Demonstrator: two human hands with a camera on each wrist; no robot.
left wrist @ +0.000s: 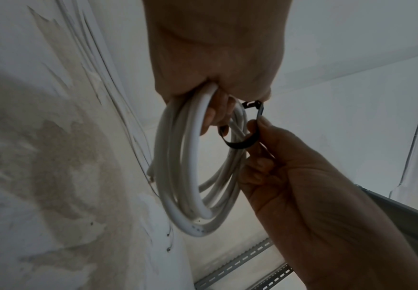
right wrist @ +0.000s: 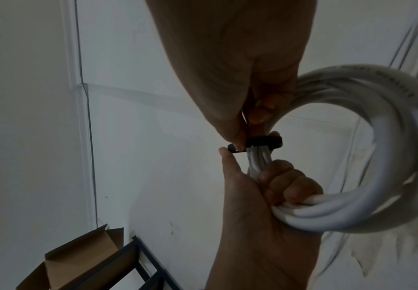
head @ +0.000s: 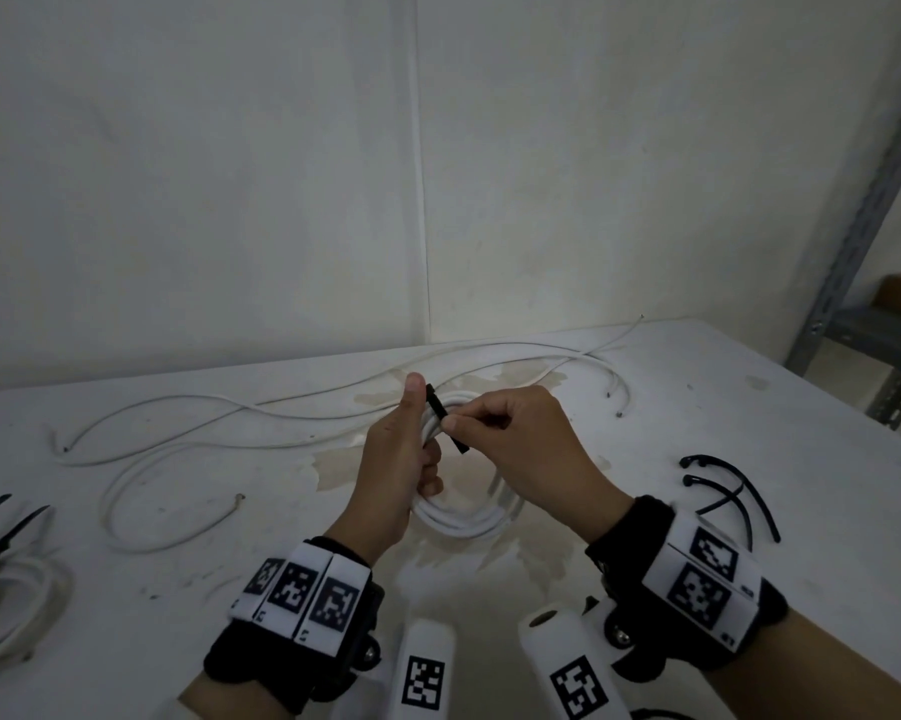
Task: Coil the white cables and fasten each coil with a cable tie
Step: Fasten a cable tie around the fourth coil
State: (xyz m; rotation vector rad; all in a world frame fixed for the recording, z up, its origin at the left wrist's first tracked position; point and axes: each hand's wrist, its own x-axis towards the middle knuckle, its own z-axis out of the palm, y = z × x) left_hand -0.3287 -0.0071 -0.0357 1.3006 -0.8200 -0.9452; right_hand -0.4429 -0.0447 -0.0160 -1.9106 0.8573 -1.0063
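My left hand grips a coil of white cable held just above the table, thumb pointing up beside the tie's upper end. A black cable tie is looped round the coil's strands. My right hand pinches the tie between thumb and forefinger. From the left wrist view the coil hangs from the left hand, and the tie curves under the strands to the right hand. In the right wrist view the tie bands the bundle above the left hand's fingers.
Several loose white cables sprawl across the stained white table toward the wall. Spare black ties lie at the right. A tied coil sits at the left edge. A metal shelf stands at the far right.
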